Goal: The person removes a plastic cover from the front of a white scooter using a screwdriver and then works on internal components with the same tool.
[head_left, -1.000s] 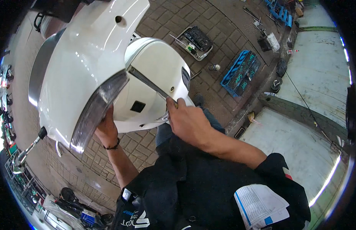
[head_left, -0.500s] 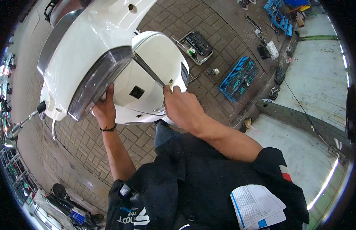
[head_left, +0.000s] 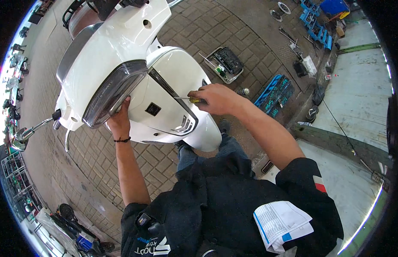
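A white scooter stands before me, its front cover (head_left: pixel 117 40) carrying a long clear headlight (head_left: pixel 115 92). My left hand (head_left: pixel 120 119) is curled under the headlight's lower edge, its fingertips partly hidden behind it. A dark trim strip (head_left: pixel 166 88) runs down the white front panel (head_left: pixel 141 100), past a small black square emblem (head_left: pixel 153 109). My right hand (head_left: pixel 214 98) is closed around a screwdriver (head_left: pixel 193 100) with a yellow and dark handle. Its thin shaft points left across the panel, with the tip close to the strip; whether they touch I cannot tell.
On the paving at the right lie a tray (head_left: pixel 226 79) with a black part, a small can (head_left: pixel 243 91) and a blue toolbox (head_left: pixel 274 94). Another open blue toolbox (head_left: pixel 312 21) sits farther off. A mirror (head_left: pixel 21 139) sticks out at the scooter's left.
My right hand has moved right, off the trim strip, and turned so that the screwdriver now shows. My left hand stays at the headlight. The view has shifted slightly.
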A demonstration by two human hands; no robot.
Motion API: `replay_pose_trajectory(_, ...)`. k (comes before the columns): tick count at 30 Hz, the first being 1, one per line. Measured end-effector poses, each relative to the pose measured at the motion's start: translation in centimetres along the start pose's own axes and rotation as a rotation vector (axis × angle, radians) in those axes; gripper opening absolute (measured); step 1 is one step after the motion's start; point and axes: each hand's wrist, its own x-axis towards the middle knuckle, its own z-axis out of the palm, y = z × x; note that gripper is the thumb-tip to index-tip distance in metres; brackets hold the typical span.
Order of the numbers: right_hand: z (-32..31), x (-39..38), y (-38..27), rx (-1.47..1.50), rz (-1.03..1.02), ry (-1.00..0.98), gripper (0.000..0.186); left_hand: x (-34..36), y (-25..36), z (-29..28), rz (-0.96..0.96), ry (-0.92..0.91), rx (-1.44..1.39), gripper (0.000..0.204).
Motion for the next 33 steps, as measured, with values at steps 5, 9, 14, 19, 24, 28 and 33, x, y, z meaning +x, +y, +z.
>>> replay_pose_trajectory(5,-0.5,0.5,1.7,0.027,-0.079,-0.032,0.038,0.1,-0.3,0.1,0.036,0.017,-0.044,0.046)
replay_pose_trajectory(9,-0.5,0.7,2.3,0.011,-0.083,-0.061,0.034,0.1,0.6,0.1,0.019,0.011,0.046,0.048)
replay_pose_trajectory(14,1.0,-0.5,-4.1,-0.028,0.122,0.065,0.03,0.3,0.5,0.2,0.034,-0.013,-0.047,0.048)
replay_pose_trajectory(19,1.9,-0.3,-8.1,-0.02,0.277,0.201,0.024,0.1,-0.3,0.4,0.033,0.018,0.022,0.045)
replay_pose_trajectory(24,0.3,1.2,-5.9,-0.058,0.216,0.024,0.025,0.0,0.7,0.2,0.057,-0.005,0.058,0.044)
replay_pose_trajectory(28,-2.1,1.5,-3.4,-0.073,0.114,-0.083,0.033,0.9,-2.8,0.1,0.083,-0.005,-0.161,0.044)
replay_pose_trajectory(33,-2.2,1.4,-0.2,0.002,0.019,-0.106,0.042,0.4,-0.3,0.3,0.07,-0.019,-0.01,0.045)
